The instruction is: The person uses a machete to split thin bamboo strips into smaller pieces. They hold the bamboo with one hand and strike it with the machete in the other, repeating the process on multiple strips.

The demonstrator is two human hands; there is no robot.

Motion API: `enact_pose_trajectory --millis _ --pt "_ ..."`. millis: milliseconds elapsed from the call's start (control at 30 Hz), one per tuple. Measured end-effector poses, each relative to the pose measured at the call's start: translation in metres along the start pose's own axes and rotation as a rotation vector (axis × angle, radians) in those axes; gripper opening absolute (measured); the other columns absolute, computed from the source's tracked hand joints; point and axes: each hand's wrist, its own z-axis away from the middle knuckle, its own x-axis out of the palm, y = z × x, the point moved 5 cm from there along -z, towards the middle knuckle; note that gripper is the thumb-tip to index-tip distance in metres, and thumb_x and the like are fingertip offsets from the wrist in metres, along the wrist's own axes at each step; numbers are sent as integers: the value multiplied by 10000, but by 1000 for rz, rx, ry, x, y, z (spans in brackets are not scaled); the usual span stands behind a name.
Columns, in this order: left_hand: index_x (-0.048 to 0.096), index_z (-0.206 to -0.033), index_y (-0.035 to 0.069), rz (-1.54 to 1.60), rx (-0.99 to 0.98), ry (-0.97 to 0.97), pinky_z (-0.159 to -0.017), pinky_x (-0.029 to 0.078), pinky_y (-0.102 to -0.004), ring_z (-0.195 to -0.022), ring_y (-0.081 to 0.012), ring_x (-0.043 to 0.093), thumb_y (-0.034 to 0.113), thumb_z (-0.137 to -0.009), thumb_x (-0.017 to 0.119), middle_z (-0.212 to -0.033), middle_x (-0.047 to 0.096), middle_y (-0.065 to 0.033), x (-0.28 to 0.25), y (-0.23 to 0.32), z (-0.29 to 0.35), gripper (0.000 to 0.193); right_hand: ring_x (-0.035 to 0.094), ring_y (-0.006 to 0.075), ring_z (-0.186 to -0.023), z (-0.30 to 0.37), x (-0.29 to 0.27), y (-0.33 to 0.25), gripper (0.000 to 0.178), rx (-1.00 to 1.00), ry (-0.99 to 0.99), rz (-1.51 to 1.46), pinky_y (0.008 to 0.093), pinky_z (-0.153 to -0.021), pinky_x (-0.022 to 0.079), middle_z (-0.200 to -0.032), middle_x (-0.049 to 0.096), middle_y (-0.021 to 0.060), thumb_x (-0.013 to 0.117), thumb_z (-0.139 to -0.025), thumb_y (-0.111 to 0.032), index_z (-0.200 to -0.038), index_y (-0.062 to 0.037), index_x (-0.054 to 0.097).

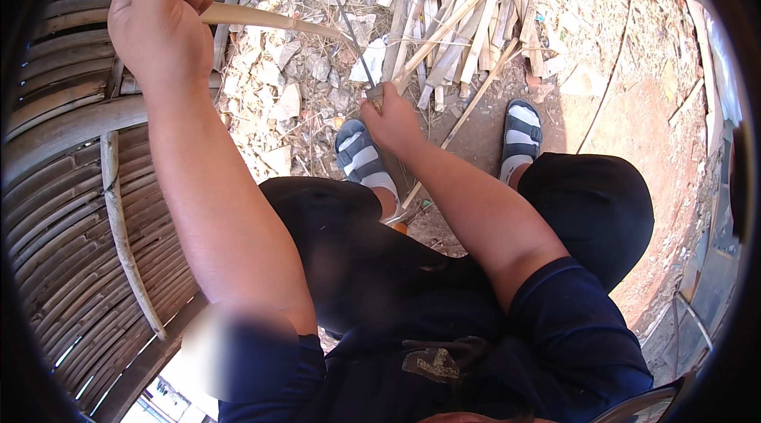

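My left hand (pixel 162 22) is raised at the upper left, its fingers closed around one end of a pale bamboo strip (pixel 261 17). The strip runs to the right and narrows toward its far end. Lower and near the middle, my right hand (pixel 394 120) grips the handle of a knife (pixel 359 49). Its thin dark blade points away and slightly left. The strip's far end meets the blade or crosses it; whether they touch, I cannot tell.
A heap of split strips (pixel 464 19) lies ahead on the ground. Broken stones (pixel 289 102) and straw cover the ground left of it. A slatted bamboo wall (pixel 67 209) rises on my left. My sandalled feet (pixel 521 133) stand apart, with a long thin stick (pixel 468 118) between them.
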Motion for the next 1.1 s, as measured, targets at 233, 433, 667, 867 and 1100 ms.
enact_pose_trajectory --millis 233,433,667,867,1100 --pt "414 -646 119 35 -36 46 -554 201 -323 -536 -101 196 185 -975 664 -585 259 44 -6 -2 -3 419 686 468 -1022 -1 10 23 554 97 -50 101 513 -920 534 -1028 694 344 649 -880 -348 -1221 83 586" --pt "423 -658 119 48 -66 51 -558 201 -323 -542 -102 189 196 -982 660 -586 259 46 -8 -1 -3 409 706 436 -761 7 5 -3 461 -145 120 -41 495 -712 539 -760 683 265 682 -900 -349 -1123 50 624" --pt "402 -679 124 3 -45 -43 -569 187 -316 -557 -102 164 220 -994 653 -590 233 47 -16 -2 -5 414 693 451 -953 -6 0 6 526 -121 -104 209 527 -867 529 -965 702 301 659 -885 -352 -1188 76 623" --pt "381 -674 131 68 -104 -15 -571 186 -318 -562 -103 150 243 -1001 642 -590 223 46 -16 -1 -3 433 673 450 -1099 -7 3 26 572 131 -84 113 477 -970 520 -1116 687 338 653 -869 -362 -1201 102 623" --pt "382 -682 134 77 -111 -64 -573 182 -324 -565 -108 150 249 -995 643 -596 226 44 -18 -2 -5 424 709 432 -880 7 -7 -22 437 -238 222 -217 486 -789 543 -914 721 247 670 -895 -346 -1093 39 610"
